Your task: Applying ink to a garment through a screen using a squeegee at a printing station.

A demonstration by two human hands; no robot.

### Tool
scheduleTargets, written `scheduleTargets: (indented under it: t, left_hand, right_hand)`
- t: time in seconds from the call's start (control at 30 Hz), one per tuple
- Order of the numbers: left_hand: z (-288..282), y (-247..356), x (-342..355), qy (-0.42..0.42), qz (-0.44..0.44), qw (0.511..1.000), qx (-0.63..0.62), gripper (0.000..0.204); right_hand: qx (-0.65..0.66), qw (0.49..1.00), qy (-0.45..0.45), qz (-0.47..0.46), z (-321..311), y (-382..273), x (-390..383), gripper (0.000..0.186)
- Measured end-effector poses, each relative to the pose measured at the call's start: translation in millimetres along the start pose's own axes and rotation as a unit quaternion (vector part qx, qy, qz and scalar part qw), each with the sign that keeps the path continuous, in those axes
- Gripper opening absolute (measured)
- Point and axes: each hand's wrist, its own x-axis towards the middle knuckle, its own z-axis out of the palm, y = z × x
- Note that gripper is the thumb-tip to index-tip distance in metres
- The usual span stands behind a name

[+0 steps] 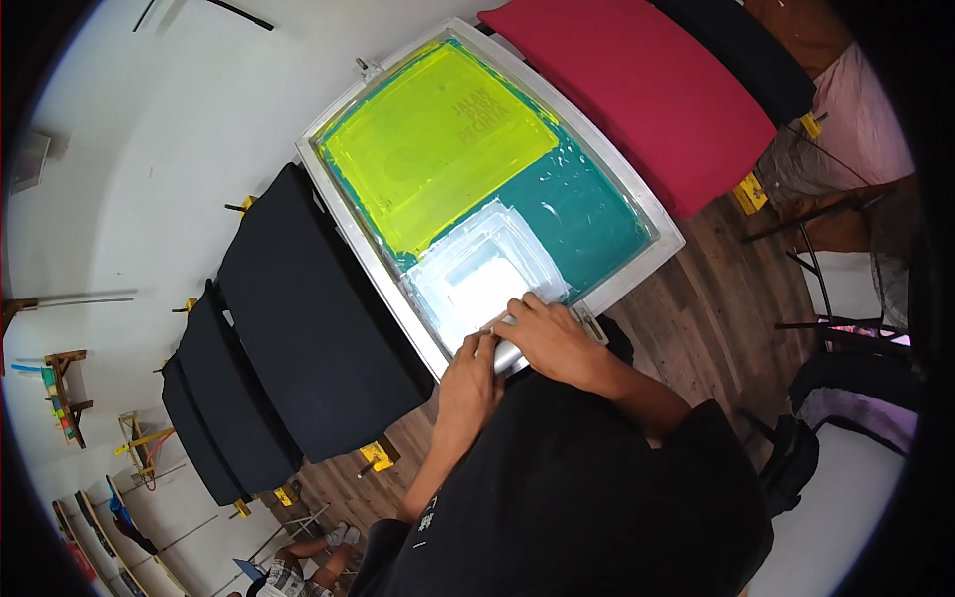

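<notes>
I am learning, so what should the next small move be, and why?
Perhaps lift the tool: the left hand and right hand grip it at the near end of the frame, white paint beyond, leaving little room to pull.

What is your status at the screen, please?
Left hand grip, right hand grip: both holding silvery, metallic bar. Rectangular teal screen: white ink nearby, lime ink beyond. No obstruction seen.

Silvery rectangular metal frame, teal mesh (flecked white), lime-yellow ink rectangle, streaky white ink; crimson cloth-covered board, black cloth-covered boards.
</notes>
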Motion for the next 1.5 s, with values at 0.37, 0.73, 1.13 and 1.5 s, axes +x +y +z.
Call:
scheduleTargets:
  t: [0.37, 0.73, 1.13, 1.5]
  left_hand:
    - [-5, -32, 42, 0.12, 0.048, 0.992, 0.008, 0.053]
    - [6, -3, 0, 0.07, 0.009, 0.997, -0.006, 0.049]
    - [10, -33, 35, 0.147, 0.032, 0.988, 0.03, 0.055]
    - [-4, 1, 10, 0.075, -0.016, 0.997, 0.012, 0.05]
  right_hand:
    - [-0.049, 0.998, 0.035, 0.012, 9, 16, 54, 0.037]
    - [-0.022, 0.999, -0.042, 0.003, -7, -1, 6, 0.041]
    - [-0.029, 0.999, 0.022, -0.031, 9, 22, 47, 0.042]
    - [-0.018, 0.999, -0.033, 0.002, -8, 6, 21, 0.033]
